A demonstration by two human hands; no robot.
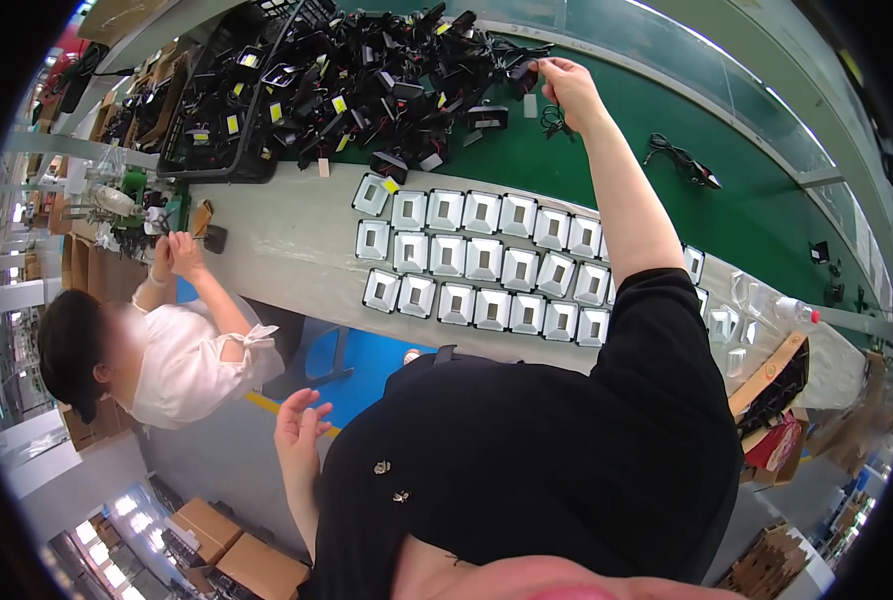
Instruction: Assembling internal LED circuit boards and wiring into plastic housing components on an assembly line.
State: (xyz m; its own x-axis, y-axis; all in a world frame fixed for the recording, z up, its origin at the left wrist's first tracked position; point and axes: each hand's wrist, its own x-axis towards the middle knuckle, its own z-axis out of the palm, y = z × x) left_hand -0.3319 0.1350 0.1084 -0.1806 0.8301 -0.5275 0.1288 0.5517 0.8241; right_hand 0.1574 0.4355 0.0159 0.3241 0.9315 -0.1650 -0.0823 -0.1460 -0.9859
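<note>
My right hand (570,88) reaches far across the bench to the right end of a heap of black cabled units (367,85). Its fingertips are pinched together at a small black cabled unit (522,78); a black cable hangs just below the hand. Down beside my body, my left hand (300,428) is raised with loosely curled, parted fingers and nothing in it. Between me and the heap stand three rows of square lamp housings (483,258), with silvery sloped inner faces and dark rims. My right arm hides some of them.
A black crate (252,160) of units stands at the far left. A co-worker in white (192,365) handles something at a green machine (172,205). A coiled cable (682,160) lies on the green mat (607,190). At right are a plastic bottle (795,310) and a carton (772,375).
</note>
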